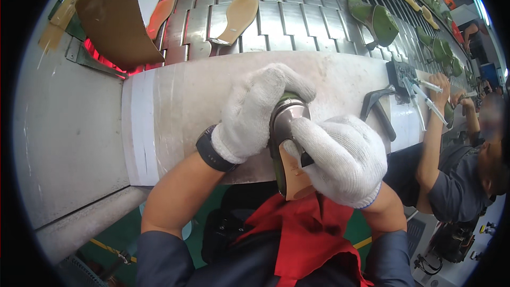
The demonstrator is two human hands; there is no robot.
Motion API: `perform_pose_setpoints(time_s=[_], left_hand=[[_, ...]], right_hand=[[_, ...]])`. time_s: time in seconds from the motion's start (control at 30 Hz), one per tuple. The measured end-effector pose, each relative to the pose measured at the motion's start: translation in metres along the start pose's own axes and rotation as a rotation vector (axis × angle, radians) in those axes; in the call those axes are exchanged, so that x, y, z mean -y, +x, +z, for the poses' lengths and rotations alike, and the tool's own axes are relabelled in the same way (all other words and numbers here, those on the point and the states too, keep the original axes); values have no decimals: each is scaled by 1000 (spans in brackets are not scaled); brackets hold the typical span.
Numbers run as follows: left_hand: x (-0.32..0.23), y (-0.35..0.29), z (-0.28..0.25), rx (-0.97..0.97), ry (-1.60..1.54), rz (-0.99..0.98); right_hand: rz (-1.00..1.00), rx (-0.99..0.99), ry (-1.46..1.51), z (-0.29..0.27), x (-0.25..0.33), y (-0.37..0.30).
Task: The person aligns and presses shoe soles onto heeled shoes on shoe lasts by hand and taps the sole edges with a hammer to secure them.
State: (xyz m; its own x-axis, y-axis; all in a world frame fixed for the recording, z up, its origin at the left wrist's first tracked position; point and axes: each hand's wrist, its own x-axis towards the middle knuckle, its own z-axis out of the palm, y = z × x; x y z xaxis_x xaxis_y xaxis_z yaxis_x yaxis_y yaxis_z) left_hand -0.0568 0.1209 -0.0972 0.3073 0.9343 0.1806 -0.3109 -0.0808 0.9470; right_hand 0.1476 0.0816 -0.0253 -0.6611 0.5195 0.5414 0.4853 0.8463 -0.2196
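Note:
Above the near edge of the bench, a green shoe (295,179) with a tan sole and a shiny metallic band is tilted in front of me. My left hand (254,107), in a white knit glove, is closed around its upper end from the left. My right hand (348,157), gloved alike, is curled in from the right with its index finger pressing the shiny band. A short black end (306,159) pokes out below the right fingers. The rest of that object is hidden in the palm.
A hammer (378,107) lies right on the bench (186,95), near a dark block (399,73) and syringes (425,98). Beyond runs a slatted metal conveyor (287,24) with a tan sole (241,16) and green shoes (378,24). A co-worker's arm (433,133) is at right; brown cardboard (114,21), far left.

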Motion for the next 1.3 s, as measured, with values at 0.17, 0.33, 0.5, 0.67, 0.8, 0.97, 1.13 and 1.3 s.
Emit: perform_pose_setpoints(time_s=[0.17,0.33,0.5,0.67,0.8,0.97,1.13,1.3], left_hand=[[-3,0,-3,4,33,39],[-5,-3,-11,75,97,99],[-16,4,-20,90,-150,-228],[-7,10,-30,-27,-25,-104],[-12,13,-13,-15,-12,-87],[-7,25,10,9,48,78],[-8,22,9,-3,129,-67],[18,25,4,-46,211,261]], right_hand=[[22,-24,-6,6,2,2],[19,-62,-42,16,-1,11],[550,-58,340,25,-13,10],[1015,-56,705,25,-5,-18],[745,-129,412,-8,13,4],[485,194,-2,-20,1,31],[473,137,-278,0,2,32],[441,135,-54,0,-6,27]])
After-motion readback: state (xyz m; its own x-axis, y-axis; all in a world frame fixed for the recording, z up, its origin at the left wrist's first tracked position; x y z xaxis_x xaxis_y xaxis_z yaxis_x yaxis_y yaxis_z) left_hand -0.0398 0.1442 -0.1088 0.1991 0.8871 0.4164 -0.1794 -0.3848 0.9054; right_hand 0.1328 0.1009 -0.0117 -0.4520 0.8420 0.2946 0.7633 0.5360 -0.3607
